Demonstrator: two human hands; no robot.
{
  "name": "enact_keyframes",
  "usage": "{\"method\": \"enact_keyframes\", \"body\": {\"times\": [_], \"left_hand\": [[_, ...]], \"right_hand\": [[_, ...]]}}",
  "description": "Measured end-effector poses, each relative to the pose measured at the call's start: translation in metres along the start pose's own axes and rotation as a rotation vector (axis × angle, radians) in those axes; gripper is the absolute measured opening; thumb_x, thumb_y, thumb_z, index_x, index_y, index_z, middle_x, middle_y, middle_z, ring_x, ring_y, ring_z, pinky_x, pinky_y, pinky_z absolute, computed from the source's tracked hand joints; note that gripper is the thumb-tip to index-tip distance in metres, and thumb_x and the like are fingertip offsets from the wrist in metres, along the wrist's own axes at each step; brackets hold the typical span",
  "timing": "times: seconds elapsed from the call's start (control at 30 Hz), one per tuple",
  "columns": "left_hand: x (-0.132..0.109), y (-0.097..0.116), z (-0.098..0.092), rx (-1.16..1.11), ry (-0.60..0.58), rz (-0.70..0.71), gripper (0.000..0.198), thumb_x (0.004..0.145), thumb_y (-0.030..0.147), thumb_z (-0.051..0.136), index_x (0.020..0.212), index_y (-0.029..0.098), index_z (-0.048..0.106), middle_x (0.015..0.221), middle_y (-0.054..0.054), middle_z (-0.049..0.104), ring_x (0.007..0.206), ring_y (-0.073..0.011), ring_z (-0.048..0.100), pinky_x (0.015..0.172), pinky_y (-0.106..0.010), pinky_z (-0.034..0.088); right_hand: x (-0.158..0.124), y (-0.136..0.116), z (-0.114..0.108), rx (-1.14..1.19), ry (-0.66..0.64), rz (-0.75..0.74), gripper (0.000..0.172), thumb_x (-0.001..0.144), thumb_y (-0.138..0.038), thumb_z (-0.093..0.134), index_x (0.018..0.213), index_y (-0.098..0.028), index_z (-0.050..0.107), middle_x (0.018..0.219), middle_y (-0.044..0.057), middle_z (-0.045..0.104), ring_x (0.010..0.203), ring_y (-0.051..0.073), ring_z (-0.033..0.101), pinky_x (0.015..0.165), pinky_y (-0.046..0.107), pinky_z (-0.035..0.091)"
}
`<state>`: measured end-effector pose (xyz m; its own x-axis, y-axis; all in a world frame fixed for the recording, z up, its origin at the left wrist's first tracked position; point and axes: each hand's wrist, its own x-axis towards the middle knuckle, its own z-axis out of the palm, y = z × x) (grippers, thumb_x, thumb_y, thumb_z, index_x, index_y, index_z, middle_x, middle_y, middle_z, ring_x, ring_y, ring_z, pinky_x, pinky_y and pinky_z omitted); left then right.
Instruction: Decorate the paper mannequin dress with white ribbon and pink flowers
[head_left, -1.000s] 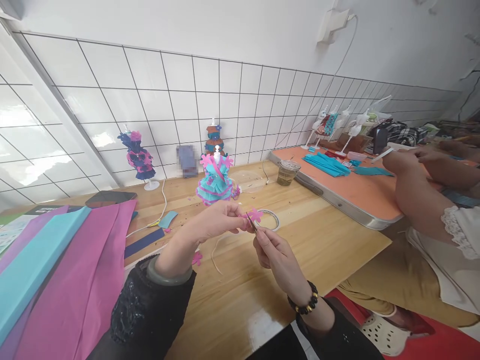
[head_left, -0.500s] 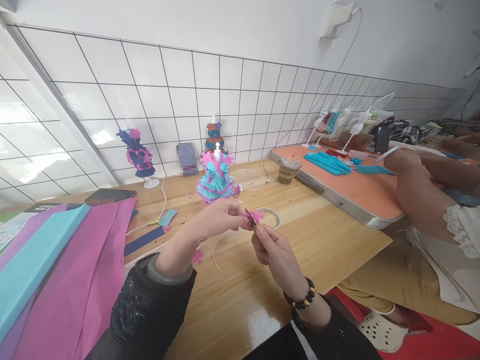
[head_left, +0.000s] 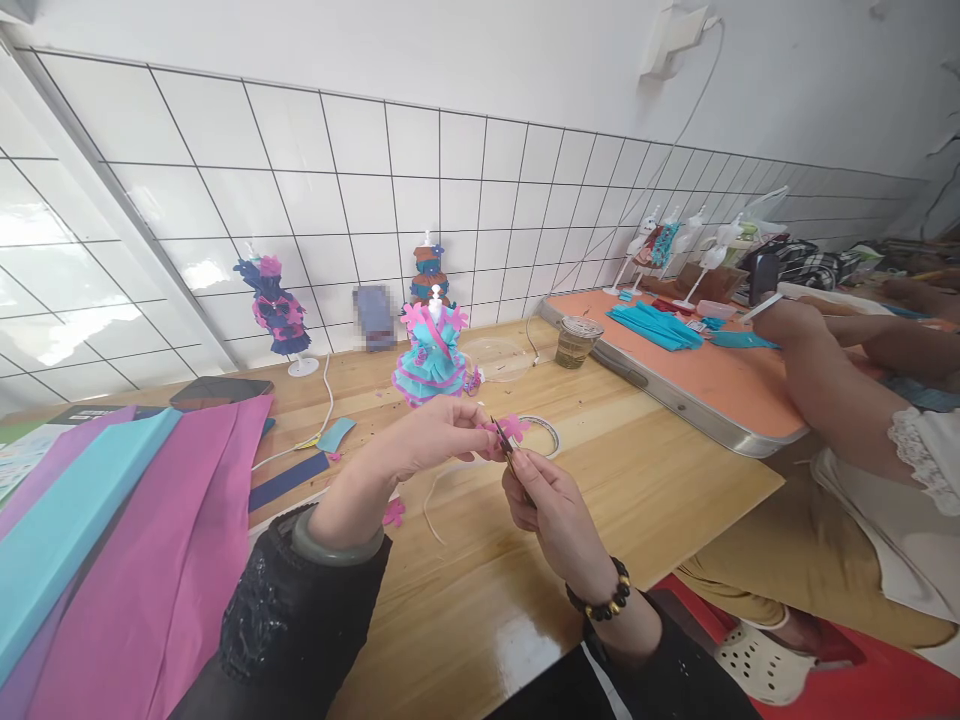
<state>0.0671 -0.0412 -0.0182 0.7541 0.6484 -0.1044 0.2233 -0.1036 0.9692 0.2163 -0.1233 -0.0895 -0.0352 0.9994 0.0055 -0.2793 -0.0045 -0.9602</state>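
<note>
My left hand pinches a pink paper flower by its left side, above the wooden table. My right hand is closed around small dark pointed scissors. Their blades reach up against the flower beside my left fingertips, and their handles are hidden in my palm. Just behind my hands stands a small dress form in a turquoise and pink paper dress. A roll of tape lies to the right of the flower. Another pink paper piece rests on the table below my left wrist.
Pink, turquoise and purple paper sheets cover the left side. A lidded cup stands at the back right, near an orange folding table with more dress forms. A co-worker's arm reaches over that table. A phone lies back left.
My hands, the flower and the scissors have barely moved. The co-worker's hand at the right has shifted slightly to the left.
</note>
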Motion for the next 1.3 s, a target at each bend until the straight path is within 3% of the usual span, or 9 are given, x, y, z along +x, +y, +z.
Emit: {"method": "enact_keyframes", "body": {"times": [1.3], "left_hand": [[0.0024,-0.0013,-0.0013,0.058,-0.029,-0.022,0.015,0.073,0.032,0.056,0.074,0.018,0.061,0.080,-0.001,0.063,0.081,-0.0132,0.057,0.077,-0.027,0.044]], "right_hand": [[0.0049,-0.0002,0.0011,-0.077,0.065,-0.008,0.034,0.082,-0.049,0.049,0.069,-0.018,0.044,0.055,-0.008,0.025,0.043,0.004,0.017,0.038,0.019,0.011]]}}
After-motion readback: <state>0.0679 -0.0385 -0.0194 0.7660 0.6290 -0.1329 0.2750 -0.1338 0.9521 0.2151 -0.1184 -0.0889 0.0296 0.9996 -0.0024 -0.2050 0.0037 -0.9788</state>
